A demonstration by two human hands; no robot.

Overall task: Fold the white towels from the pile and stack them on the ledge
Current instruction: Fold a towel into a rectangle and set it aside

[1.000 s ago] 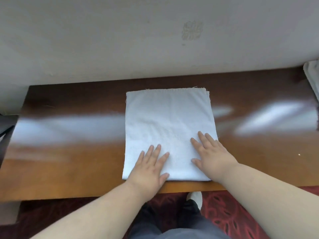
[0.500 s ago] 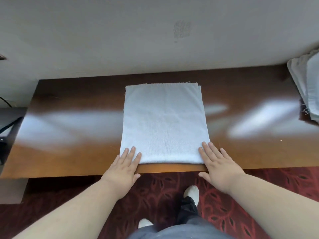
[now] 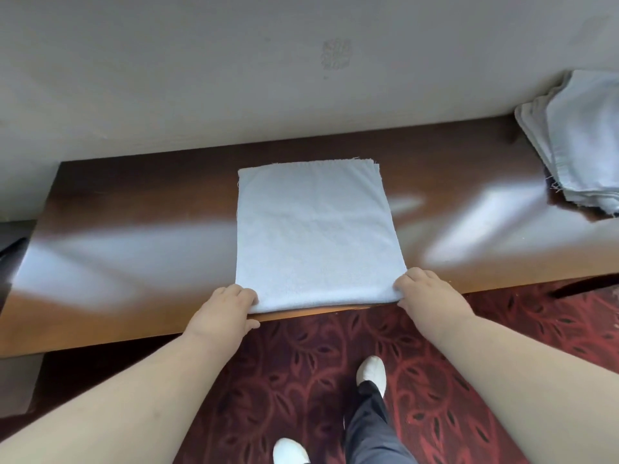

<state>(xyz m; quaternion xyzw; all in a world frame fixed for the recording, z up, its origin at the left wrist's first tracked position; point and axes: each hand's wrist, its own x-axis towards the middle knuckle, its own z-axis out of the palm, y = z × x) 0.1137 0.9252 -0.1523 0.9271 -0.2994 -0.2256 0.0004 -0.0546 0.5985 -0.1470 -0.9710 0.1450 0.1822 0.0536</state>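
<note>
Head camera: I see the folded white towel (image 3: 316, 236) flat on the wooden ledge (image 3: 134, 249), my left hand (image 3: 225, 308) and right hand (image 3: 424, 289) pinching its near corners; stacked towels (image 3: 582, 142) sit far right.

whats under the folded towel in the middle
The folded towel lies on the brown wooden ledge, its near edge at the ledge's front lip. The left hand and right hand grip its near corners. Whatever is beneath it is covered.
</note>
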